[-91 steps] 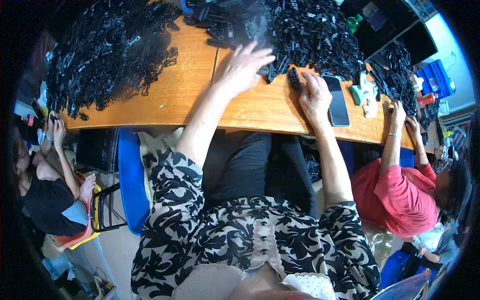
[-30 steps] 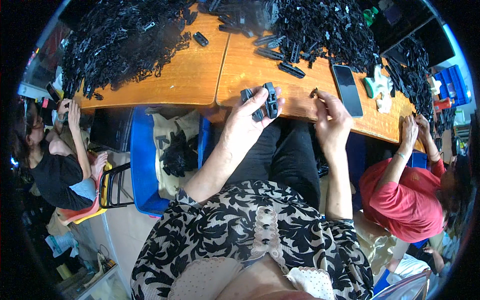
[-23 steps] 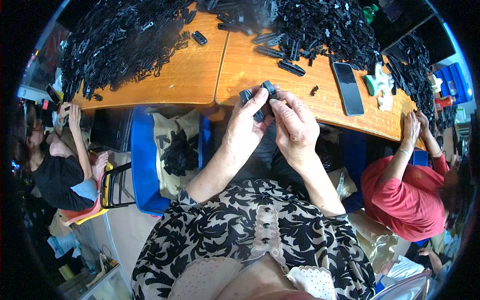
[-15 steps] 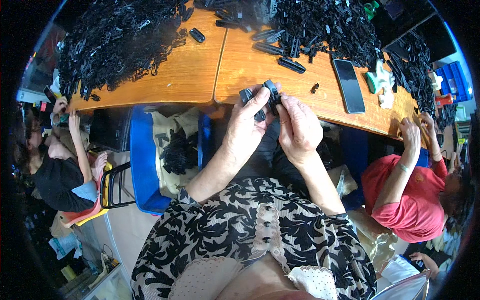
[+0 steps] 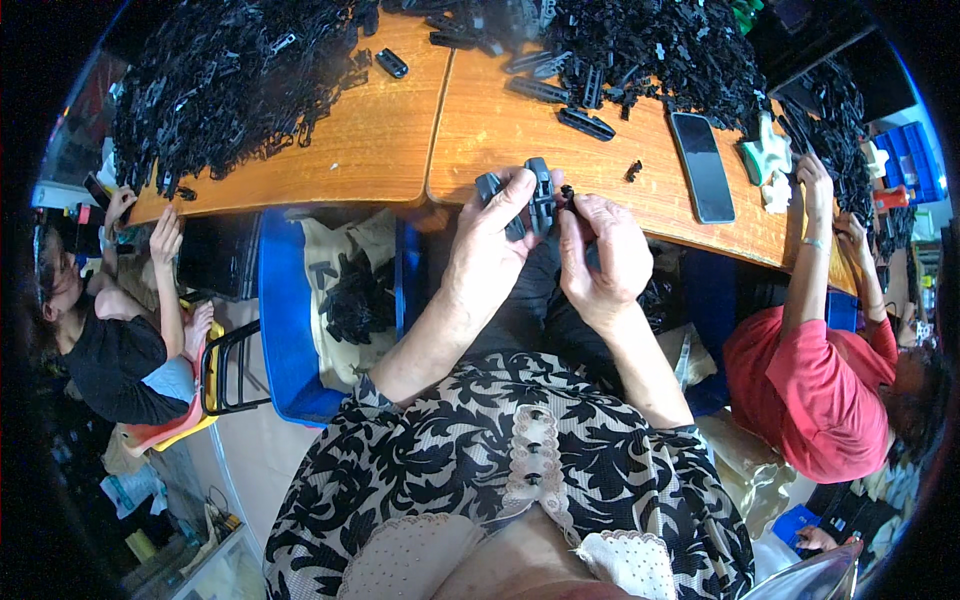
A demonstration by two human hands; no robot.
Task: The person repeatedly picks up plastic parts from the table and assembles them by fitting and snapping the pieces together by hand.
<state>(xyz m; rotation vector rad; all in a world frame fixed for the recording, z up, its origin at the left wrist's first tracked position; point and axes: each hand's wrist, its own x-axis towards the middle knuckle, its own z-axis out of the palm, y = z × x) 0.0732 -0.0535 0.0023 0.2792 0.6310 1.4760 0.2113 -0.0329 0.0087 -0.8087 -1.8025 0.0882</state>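
Black case (image 5: 541,198), held upright in the left hand (image 5: 488,243) at the near edge of the table; whether it stands above the wood or just in front of it cannot be told. The left thumb presses on it, with fingers behind; a second black case (image 5: 490,190) sits in the same grasp, on the thumb's outer side. The right hand (image 5: 610,258) has thumb and fingertip brought close together on a small black clip (image 5: 567,193), just beside the case and apparently apart from it.

Handling, by judgement: the cases look like light, stiff moulded plastic, rather smooth, best held by their long sides; the clip is likely thin and easily dropped, and suits a fingertip pinch at one end.

Outward: a loose clip (image 5: 634,171) and a spare case (image 5: 587,124) lie on the table (image 5: 500,130), with a phone (image 5: 703,167) to their right. Bare wood extends ahead of the left hand, crossed by a seam, up to the left heap (image 5: 240,90) and right heap (image 5: 660,55) of black parts. Below the table edge, left of the left forearm, stands a blue bin (image 5: 283,330).
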